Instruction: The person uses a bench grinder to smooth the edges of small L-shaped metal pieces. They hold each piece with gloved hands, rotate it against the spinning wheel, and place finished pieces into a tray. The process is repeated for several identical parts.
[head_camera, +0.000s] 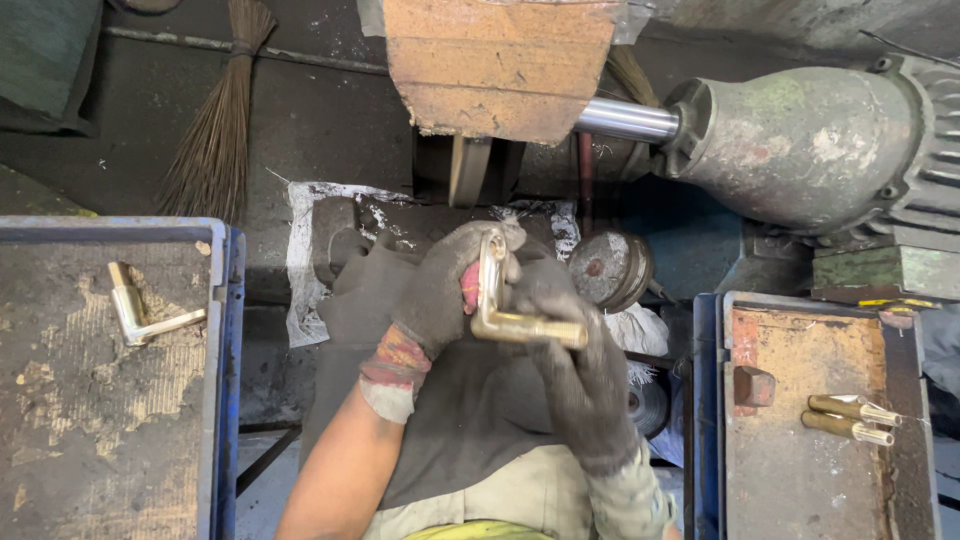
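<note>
Both my hands wear dark grimy gloves and grip one L-shaped brass fitting (505, 322) over my lap. My left hand (440, 290) holds the upright leg of the fitting near its top end. My right hand (575, 375) closes around the horizontal leg. The fitting sits just below the polishing wheel (470, 170), which is partly hidden under a brown cardboard guard (495, 65). A similar L-shaped fitting (140, 312) lies in the blue crate (225, 330) at my left. Two straight brass pieces (850, 418) lie in the crate (705, 400) at my right.
A large grey motor (800, 145) with a shiny shaft (625, 120) stands at the upper right. A spare round wheel (608, 268) rests beside my hands. A twig broom (215, 130) lies on the dark floor at the upper left. A dark cloth covers my lap.
</note>
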